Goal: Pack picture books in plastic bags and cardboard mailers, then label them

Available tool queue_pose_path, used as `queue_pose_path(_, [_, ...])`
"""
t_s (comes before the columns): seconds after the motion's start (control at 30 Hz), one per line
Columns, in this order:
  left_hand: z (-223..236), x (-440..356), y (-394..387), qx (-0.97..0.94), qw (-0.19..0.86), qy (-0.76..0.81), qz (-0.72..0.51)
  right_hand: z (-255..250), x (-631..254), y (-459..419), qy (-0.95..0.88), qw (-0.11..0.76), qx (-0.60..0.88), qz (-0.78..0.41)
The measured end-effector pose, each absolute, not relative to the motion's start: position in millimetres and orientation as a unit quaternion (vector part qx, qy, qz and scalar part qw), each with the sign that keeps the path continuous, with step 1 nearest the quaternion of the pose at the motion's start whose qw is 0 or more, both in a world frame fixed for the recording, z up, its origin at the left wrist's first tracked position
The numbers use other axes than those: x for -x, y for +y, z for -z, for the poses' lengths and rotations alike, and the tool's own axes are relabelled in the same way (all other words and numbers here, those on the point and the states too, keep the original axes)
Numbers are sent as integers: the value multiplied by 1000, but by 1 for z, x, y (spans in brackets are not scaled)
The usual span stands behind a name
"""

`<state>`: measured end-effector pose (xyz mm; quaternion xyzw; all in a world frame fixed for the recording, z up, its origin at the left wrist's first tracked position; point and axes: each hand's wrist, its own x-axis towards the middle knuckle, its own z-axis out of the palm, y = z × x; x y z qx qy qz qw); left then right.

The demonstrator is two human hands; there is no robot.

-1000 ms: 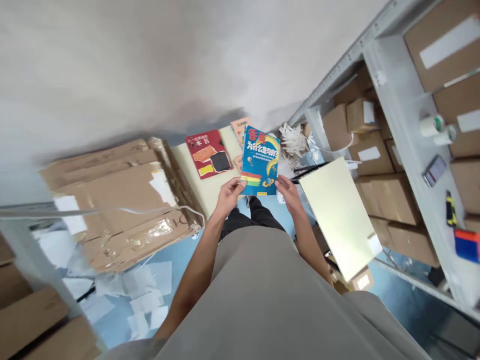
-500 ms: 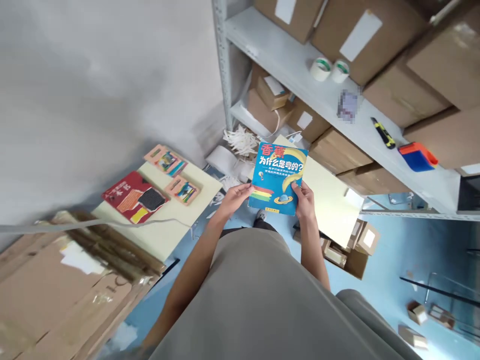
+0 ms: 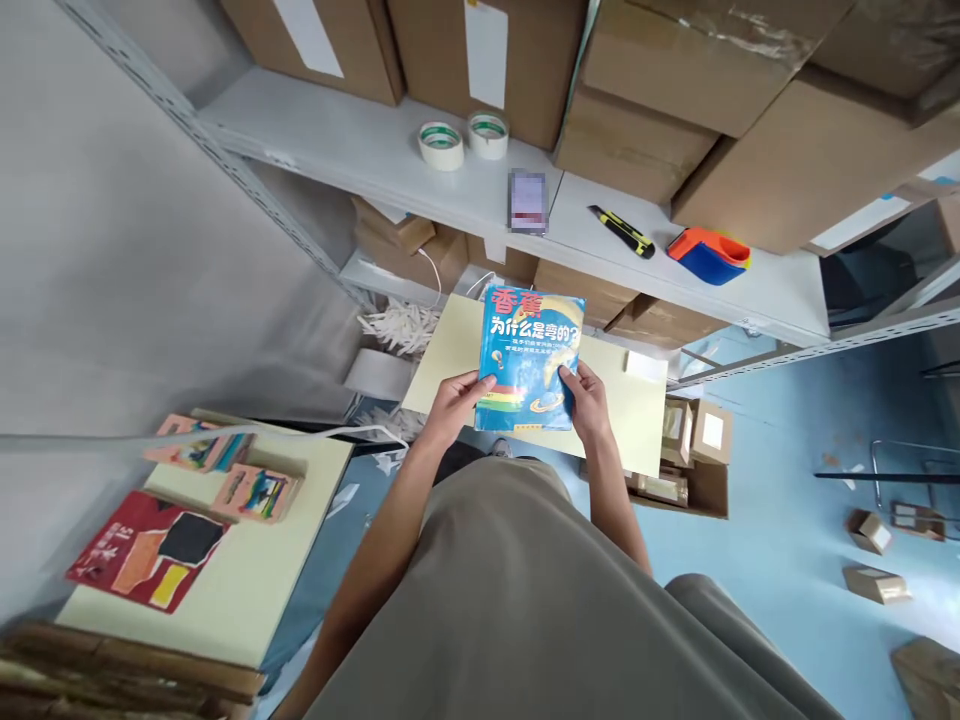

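I hold a blue book (image 3: 534, 350) with a banana and Chinese title on its cover, upright in front of my chest. My left hand (image 3: 447, 407) grips its lower left edge, thumb on the cover. My right hand (image 3: 586, 402) grips its lower right edge. Behind the book lies a pale yellow board (image 3: 450, 350) resting on boxes beneath a grey metal shelf (image 3: 360, 150).
The shelf carries two tape rolls (image 3: 441, 145), a yellow-black box cutter (image 3: 621, 230), an orange-blue tape dispenser (image 3: 709, 255) and cardboard boxes (image 3: 645, 60). At lower left a second pale board (image 3: 247, 590) bears a red book (image 3: 146, 550) and two small picture books (image 3: 255, 493). Small boxes (image 3: 874, 582) dot the blue floor.
My view has swung right, from the wall and flattened cartons towards the shelf. The blue book has stayed in both hands and now hangs over the pale board under the shelf.
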<state>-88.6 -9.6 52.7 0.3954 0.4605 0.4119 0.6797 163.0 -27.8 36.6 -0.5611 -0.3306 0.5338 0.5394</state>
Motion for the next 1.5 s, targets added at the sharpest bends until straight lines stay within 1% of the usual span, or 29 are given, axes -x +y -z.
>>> queue_pose_path(0.13, [-49, 76, 4, -415, 641, 495, -415, -36, -159, -16, -413, 489, 666, -384])
queue_pose_path(0.17, [-47, 72, 5, -430, 626, 504, -411, -37, -153, -14, -431, 471, 671, -376])
queue_pose_path(0.27, [-41, 55, 3, -498, 561, 533, -392, -41, -126, -7, -484, 428, 645, -409])
queue_pose_path(0.37, [-37, 38, -3, -569, 487, 562, -351, -40, -108, 2, -492, 407, 671, -376])
queue_pose_path(0.47, [-33, 39, 0, -594, 507, 519, -347, -40, -118, 13, -459, 441, 681, -363])
queue_pose_path(0.6, [-30, 72, 20, -504, 510, 539, -442, -49, -150, 15, -412, 515, 576, -483])
queue_pose_path(0.67, [-32, 89, 27, -451, 566, 529, -442, -57, -162, 10, -379, 531, 528, -542])
queue_pose_path(0.73, [-38, 99, 29, -424, 627, 503, -417, -61, -169, 5, -357, 541, 505, -570])
queue_pose_path(0.77, [-41, 100, 29, -422, 640, 495, -409, -62, -171, 3, -352, 546, 499, -574])
queue_pose_path(0.93, [-57, 88, 22, -432, 629, 491, -421, -50, -176, 3, -345, 559, 507, -558])
queue_pose_path(1.03, [-61, 80, 20, -435, 606, 502, -437, -41, -179, 5, -341, 570, 540, -517])
queue_pose_path(1.13, [-62, 68, 15, -476, 556, 519, -442, -36, -173, 4, -333, 578, 564, -488])
queue_pose_path(1.23, [-60, 46, 2, -539, 497, 545, -407, -35, -153, -2, -354, 553, 543, -523])
queue_pose_path(1.3, [-56, 29, -8, -571, 463, 562, -379, -35, -138, -7, -385, 537, 543, -518])
queue_pose_path(1.37, [-49, 19, -16, -589, 477, 547, -357, -35, -131, -10, -406, 526, 577, -476])
queue_pose_path(1.43, [-41, 17, -17, -586, 527, 504, -352, -38, -135, -13, -401, 526, 601, -448])
queue_pose_path(1.5, [-36, 27, -9, -565, 540, 492, -382, -43, -147, -15, -372, 541, 580, -482])
